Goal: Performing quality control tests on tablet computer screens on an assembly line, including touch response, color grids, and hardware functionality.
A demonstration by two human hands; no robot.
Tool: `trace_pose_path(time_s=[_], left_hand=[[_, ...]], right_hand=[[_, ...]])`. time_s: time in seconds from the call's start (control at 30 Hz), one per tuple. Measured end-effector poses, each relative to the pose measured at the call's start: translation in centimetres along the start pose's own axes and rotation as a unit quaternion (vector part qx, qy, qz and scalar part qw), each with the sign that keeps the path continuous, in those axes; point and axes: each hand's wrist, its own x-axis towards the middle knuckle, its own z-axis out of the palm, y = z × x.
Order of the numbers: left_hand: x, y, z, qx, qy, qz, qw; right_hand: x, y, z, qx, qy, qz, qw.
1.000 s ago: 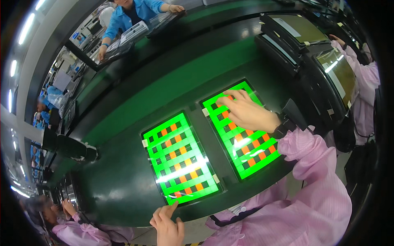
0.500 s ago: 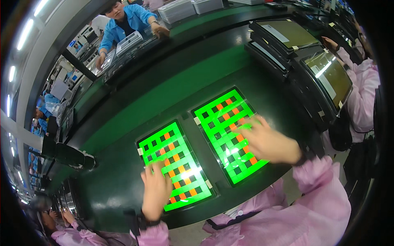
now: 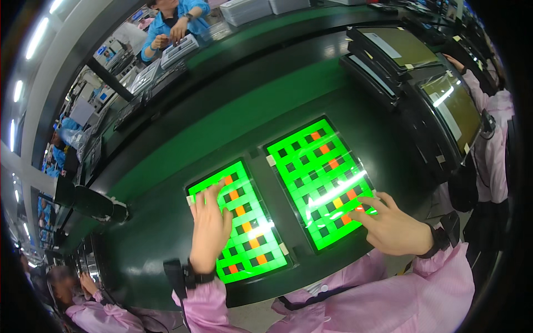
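Observation:
Two flat display panels lie side by side on the dark bench, both lit bright green with rows of black and orange squares. Over the upper left part of the left panel is my left hand, its fingers stretched out and apart, fingertips at the upper rows and hiding some squares. My right hand reaches across the lower right edge of the right panel, fingers extended over the lower squares. Neither hand holds anything. I cannot tell whether each fingertip presses the glass. Black wrist straps show on both wrists.
Dark panels with pale tabs are stacked at the far right, another panel leaning beside them. A black cylindrical object stands at left. Across the green-and-black bench, a person in blue works near grey trays.
My left hand has moved up the left panel. My right hand has moved down and right, toward the right panel's lower edge. Fewer orange squares show on both panels.

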Motion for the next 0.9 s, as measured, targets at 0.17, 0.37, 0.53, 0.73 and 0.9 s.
trace_pose_path(time_s=[0.17,0.37,0.53,0.73,0.9], left_hand=[[-0.9,-0.3,0.8,0.028,-0.057,-0.019,0.998],[-8.7,6.4,-3.3,0.015,-0.242,0.023,0.970],[-12.3,6.2,-5.1,-0.089,-0.184,-0.085,0.975],[-11.5,4.6,-1.0,-0.059,-0.049,-0.097,0.992],[-12.5,5.5,-0.6,0.007,0.004,-0.109,0.994]], right_hand=[[4.5,2.0,-0.9,0.033,0.086,0.033,0.995],[11.1,9.3,-0.3,0.036,0.116,0.094,0.988],[4.5,4.3,-0.7,0.003,0.081,0.046,0.996],[-3.8,0.4,0.8,0.059,0.006,0.133,0.989],[-1.8,-0.9,2.1,0.047,0.054,0.110,0.991]])
